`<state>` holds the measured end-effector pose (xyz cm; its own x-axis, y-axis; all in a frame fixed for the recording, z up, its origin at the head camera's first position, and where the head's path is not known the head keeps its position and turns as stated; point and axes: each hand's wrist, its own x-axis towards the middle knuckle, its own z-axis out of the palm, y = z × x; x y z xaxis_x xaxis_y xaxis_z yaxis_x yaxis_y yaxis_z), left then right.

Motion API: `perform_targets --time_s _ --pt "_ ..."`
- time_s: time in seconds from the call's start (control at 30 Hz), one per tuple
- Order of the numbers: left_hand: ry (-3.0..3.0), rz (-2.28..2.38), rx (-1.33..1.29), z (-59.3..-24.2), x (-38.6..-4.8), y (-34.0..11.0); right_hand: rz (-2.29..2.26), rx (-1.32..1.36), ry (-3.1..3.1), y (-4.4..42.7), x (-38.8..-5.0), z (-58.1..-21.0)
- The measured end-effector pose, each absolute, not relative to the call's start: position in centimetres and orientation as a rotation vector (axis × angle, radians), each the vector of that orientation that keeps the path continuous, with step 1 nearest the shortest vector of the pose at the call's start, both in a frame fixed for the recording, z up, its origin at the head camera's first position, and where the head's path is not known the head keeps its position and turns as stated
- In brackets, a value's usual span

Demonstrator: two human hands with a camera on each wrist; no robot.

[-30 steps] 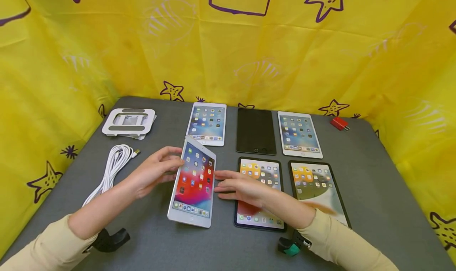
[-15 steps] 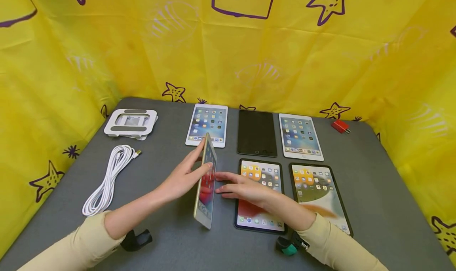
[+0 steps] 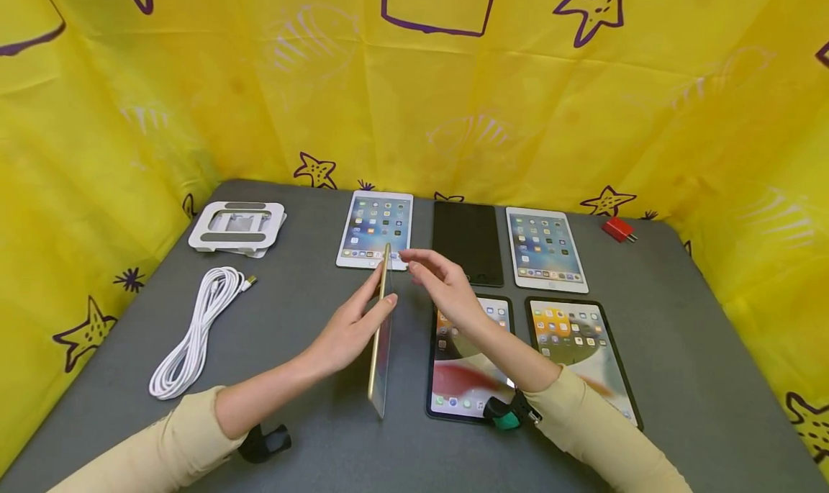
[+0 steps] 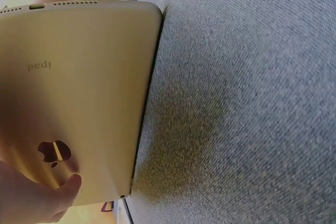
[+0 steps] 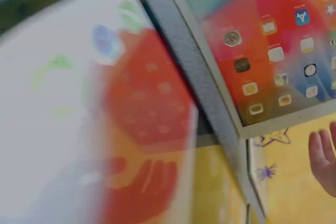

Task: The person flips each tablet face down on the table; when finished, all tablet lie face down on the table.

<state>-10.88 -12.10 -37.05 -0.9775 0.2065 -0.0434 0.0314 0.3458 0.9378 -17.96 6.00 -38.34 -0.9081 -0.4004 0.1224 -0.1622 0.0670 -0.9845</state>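
Observation:
My left hand (image 3: pixel 352 327) holds a tablet (image 3: pixel 380 338) turned on its long side, almost edge-on in the head view, thumb near the screen side and fingers at the back. Its gold back (image 4: pixel 89 87), with a logo and "iPad" lettering, fills much of the left wrist view. Whether its lower edge touches the cloth, I cannot tell. Facing the screen side, my right hand (image 3: pixel 453 291) hovers over a lit black-rimmed tablet (image 3: pixel 463 385), fingers loosely bent and holding nothing. The right wrist view shows the held tablet's red-and-blue screen (image 5: pixel 220 3).
Behind lie a white tablet (image 3: pixel 378 227), a dark-screened tablet (image 3: pixel 468 241) and another white tablet (image 3: pixel 546 248). A second black-rimmed tablet (image 3: pixel 576 349) lies at right. A coiled white cable (image 3: pixel 201 335) and a white folded stand (image 3: pixel 238 227) are at left, a red charger plug (image 3: pixel 618 229) far right.
The held tablet has swung from screen facing up toward the camera to nearly edge-on. My left hand moved right with it; my right hand left its side edge and rose toward the far end.

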Motion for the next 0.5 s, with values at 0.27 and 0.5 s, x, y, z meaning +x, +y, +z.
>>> perform_targets --time_s 0.27,0.5 --pt "2.481 1.701 0.23 -37.2 -10.9 -11.8 -1.873 -0.594 2.302 3.4 -18.8 -37.2" --pt "2.491 1.692 0.229 -37.2 -10.9 -11.8 -1.885 -0.617 2.246 2.5 -19.1 -37.5"
